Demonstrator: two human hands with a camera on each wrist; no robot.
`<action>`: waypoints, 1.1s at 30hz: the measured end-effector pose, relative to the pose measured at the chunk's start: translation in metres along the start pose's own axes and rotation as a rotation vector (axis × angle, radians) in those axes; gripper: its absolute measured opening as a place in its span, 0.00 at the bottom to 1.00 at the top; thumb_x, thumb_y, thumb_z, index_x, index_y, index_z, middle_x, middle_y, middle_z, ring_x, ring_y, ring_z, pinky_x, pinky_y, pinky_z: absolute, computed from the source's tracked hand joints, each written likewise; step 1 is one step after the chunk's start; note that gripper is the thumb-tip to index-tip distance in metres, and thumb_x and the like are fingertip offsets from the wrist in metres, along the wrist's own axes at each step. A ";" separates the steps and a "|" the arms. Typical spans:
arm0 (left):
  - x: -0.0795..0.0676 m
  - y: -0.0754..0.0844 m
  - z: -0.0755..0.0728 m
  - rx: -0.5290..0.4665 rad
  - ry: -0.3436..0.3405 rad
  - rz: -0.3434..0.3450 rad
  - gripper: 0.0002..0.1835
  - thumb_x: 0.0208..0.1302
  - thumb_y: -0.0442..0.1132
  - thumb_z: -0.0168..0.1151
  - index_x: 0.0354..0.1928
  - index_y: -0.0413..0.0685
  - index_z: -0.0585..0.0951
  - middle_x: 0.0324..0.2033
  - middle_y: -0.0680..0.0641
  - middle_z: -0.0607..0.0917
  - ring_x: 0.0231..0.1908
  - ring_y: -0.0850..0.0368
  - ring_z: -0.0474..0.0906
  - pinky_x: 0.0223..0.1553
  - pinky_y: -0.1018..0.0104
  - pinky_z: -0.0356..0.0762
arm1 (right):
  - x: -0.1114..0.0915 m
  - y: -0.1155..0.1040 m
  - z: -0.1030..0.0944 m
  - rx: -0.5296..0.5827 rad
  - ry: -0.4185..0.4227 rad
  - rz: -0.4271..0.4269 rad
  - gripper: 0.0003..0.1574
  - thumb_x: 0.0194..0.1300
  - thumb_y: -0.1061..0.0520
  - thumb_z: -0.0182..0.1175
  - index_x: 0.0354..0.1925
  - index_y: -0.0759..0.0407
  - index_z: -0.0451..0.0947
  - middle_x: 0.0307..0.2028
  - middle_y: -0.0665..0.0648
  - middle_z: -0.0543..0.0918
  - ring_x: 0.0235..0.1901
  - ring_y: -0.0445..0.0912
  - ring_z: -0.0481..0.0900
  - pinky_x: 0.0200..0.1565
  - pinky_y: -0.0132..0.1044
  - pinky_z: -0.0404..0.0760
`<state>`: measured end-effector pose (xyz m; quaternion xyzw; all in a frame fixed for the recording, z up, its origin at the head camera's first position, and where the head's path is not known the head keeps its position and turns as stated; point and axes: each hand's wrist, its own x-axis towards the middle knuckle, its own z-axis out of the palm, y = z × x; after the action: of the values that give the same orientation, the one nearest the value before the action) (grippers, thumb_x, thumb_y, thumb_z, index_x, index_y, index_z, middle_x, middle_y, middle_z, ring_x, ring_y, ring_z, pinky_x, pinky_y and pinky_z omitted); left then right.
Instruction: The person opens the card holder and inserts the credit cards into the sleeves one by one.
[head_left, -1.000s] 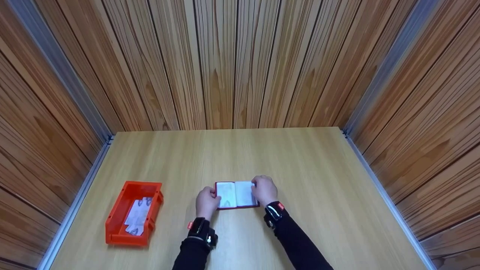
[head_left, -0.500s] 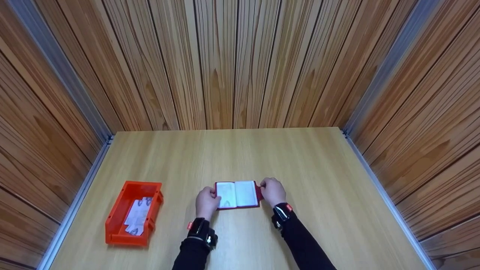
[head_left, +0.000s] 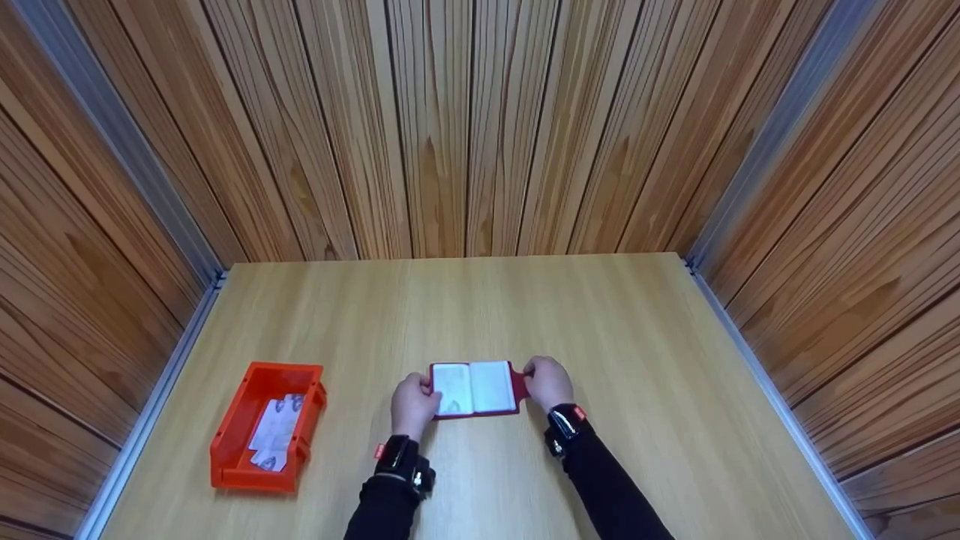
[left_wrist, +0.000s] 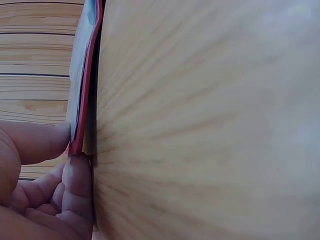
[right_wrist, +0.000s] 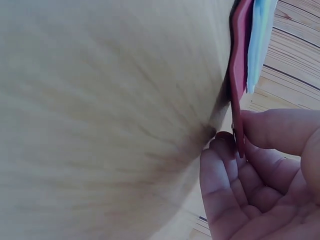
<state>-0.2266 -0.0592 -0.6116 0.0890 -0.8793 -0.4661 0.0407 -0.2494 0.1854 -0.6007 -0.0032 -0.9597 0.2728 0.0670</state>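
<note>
A small red card holder [head_left: 491, 386] lies spread out on the table, its pale, glossy sleeves facing up. My left hand [head_left: 413, 405] pinches its left edge; in the left wrist view the thumb rests on the upper face and curled fingers are beneath the red cover [left_wrist: 84, 110]. At the other side, my right hand [head_left: 548, 382] pinches the narrow red tab [head_left: 520, 385] that sticks out from the cover. The right wrist view has the thumb on one face of this tab [right_wrist: 239, 122] and the fingers curled behind it.
An orange bin [head_left: 253, 480] stands on the left of the wooden table [head_left: 465, 307], holding white paper pieces [head_left: 277, 427] with grey prints. Wood-panelled walls [head_left: 465, 135] enclose the back and both sides, with metal rails [head_left: 780, 397] along the table's sides.
My right hand has slid from the right sleeve outward to the right, uncovering the sleeve and the red tab that it now pinches. My left hand has stayed in place.
</note>
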 end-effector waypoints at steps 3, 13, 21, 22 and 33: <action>0.000 0.000 0.000 -0.007 -0.001 -0.006 0.12 0.54 0.28 0.69 0.41 0.33 0.80 0.29 0.44 0.80 0.33 0.49 0.77 0.37 0.56 0.77 | 0.000 -0.001 0.001 -0.010 0.001 -0.004 0.04 0.55 0.67 0.65 0.32 0.64 0.81 0.32 0.59 0.81 0.36 0.55 0.80 0.42 0.50 0.77; -0.001 0.000 -0.001 -0.008 0.006 0.016 0.12 0.53 0.28 0.69 0.40 0.32 0.80 0.28 0.45 0.81 0.32 0.49 0.77 0.37 0.55 0.77 | 0.003 -0.001 0.010 -0.011 0.037 -0.123 0.04 0.54 0.68 0.65 0.31 0.62 0.82 0.33 0.59 0.82 0.37 0.56 0.80 0.43 0.50 0.78; 0.000 -0.001 0.000 0.010 0.019 0.025 0.12 0.53 0.29 0.70 0.40 0.33 0.80 0.27 0.46 0.81 0.32 0.49 0.77 0.37 0.55 0.75 | 0.005 -0.009 0.018 -0.011 0.053 -0.198 0.06 0.55 0.69 0.67 0.34 0.63 0.84 0.35 0.59 0.83 0.40 0.57 0.80 0.45 0.49 0.78; 0.000 -0.001 0.000 0.010 0.019 0.022 0.12 0.53 0.30 0.70 0.40 0.33 0.80 0.27 0.46 0.81 0.32 0.49 0.77 0.37 0.55 0.76 | 0.005 -0.011 0.018 -0.010 0.047 -0.195 0.06 0.56 0.69 0.67 0.35 0.63 0.84 0.36 0.59 0.83 0.40 0.57 0.80 0.45 0.49 0.78; 0.001 0.000 0.001 -0.005 0.001 -0.022 0.12 0.54 0.29 0.69 0.41 0.33 0.80 0.29 0.45 0.80 0.33 0.50 0.77 0.38 0.56 0.77 | 0.008 -0.024 0.019 -0.057 0.019 -0.219 0.06 0.61 0.66 0.66 0.39 0.64 0.86 0.37 0.58 0.81 0.40 0.55 0.80 0.45 0.47 0.79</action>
<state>-0.2279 -0.0590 -0.6120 0.0986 -0.8771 -0.4688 0.0362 -0.2592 0.1555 -0.6034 0.0974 -0.9610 0.2363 0.1057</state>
